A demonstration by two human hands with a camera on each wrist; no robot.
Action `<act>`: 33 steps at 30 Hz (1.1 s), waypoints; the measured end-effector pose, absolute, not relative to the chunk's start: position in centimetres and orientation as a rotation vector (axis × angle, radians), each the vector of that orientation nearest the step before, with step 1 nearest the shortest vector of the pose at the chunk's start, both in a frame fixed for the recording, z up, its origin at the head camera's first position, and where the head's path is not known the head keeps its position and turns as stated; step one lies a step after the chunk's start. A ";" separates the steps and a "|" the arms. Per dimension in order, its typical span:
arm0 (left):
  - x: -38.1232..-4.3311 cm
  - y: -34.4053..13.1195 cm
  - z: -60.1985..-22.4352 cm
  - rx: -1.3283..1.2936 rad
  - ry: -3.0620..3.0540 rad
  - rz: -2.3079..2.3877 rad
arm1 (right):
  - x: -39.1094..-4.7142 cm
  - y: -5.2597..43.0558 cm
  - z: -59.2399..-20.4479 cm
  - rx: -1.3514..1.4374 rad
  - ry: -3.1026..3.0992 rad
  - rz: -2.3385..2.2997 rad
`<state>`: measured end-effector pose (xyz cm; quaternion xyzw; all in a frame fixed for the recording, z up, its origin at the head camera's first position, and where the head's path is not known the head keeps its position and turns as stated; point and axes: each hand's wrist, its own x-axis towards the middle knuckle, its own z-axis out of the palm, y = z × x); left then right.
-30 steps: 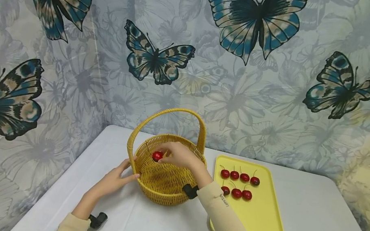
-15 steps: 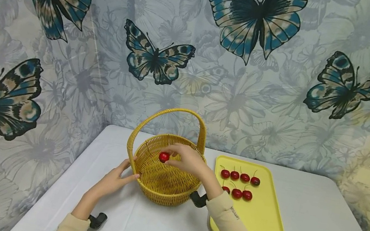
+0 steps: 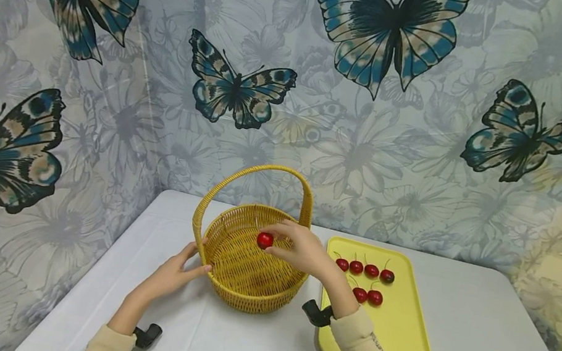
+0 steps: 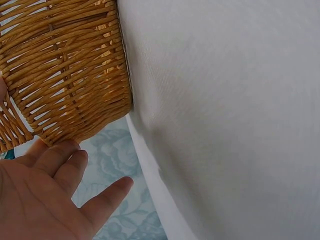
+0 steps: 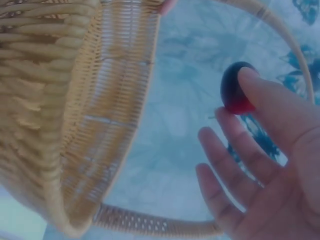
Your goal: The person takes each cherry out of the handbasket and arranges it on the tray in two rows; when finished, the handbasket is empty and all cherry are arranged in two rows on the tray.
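A wicker basket (image 3: 247, 301) with a tall arched handle stands on the white table. My left hand (image 3: 175, 273) holds its left side near the foot of the handle, thumb at the rim. In the left wrist view, the fingers of the left hand (image 4: 45, 192) lie against the woven wall. My right hand (image 3: 304, 250) pinches a red cherry (image 3: 265, 240) between thumb and fingers, above the basket's right half. In the right wrist view, the cherry (image 5: 231, 90) looks dark on one side, and the other fingers of the right hand (image 5: 270, 175) are spread.
To the right lies a yellow tray (image 3: 389, 345) with several stemmed cherries (image 3: 371, 271) in two rows. My right forearm crosses the tray's left part. A butterfly-patterned cloth (image 3: 361, 171) hangs behind and to the left of the table (image 3: 484, 337).
My right hand has moved right across the basket, still pinching the cherry. The left hand and basket have stayed in place.
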<state>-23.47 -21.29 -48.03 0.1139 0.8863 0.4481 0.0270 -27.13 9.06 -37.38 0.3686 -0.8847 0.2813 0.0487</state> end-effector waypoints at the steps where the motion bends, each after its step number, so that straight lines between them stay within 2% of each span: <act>1: -23.5 -21.3 -48.1 0.352 2.738 1.382 | -27.0 9.3 -37.3 1.114 -2.691 0.862; 33: -23.4 -21.4 -48.0 0.343 2.716 1.400 | -25.0 19.9 -39.3 0.882 -2.707 0.908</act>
